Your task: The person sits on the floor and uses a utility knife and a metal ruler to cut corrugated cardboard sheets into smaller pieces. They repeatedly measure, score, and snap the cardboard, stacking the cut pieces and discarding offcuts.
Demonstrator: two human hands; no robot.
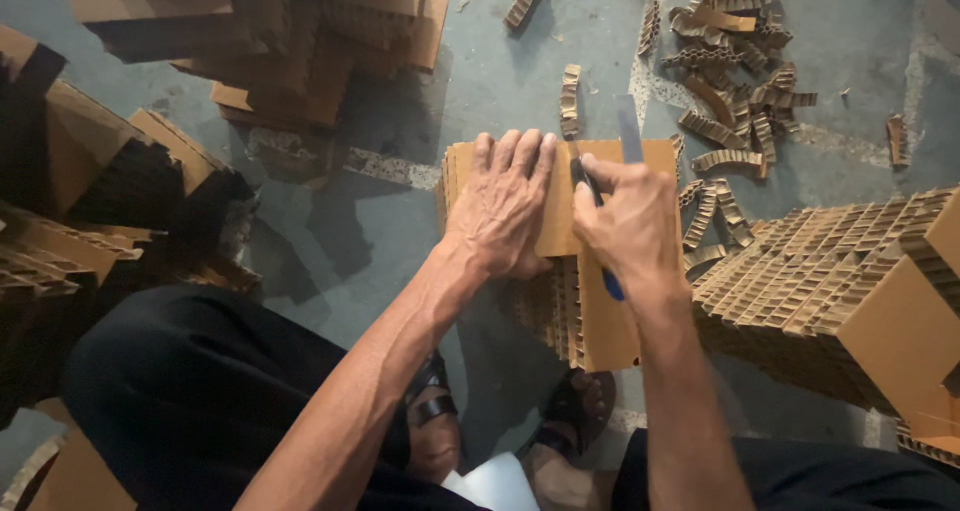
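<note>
Pressing your flat, open left hand (505,203) on the honeycomb cardboard block (590,271) at frame centre, your right hand (630,226) grips the utility knife (612,171) mid-cut, with trimmed strips (735,71) piled upper right.

I have a single view, from the camera on the person's head, looking steeply down onto the concrete floor (560,31). It sits close: forearms enter from six o'clock, and the left hand (505,206) and right hand (630,221) meet near frame centre. Knees and sandalled feet (500,436) fill the bottom edge. No second view overlaps it.
</note>
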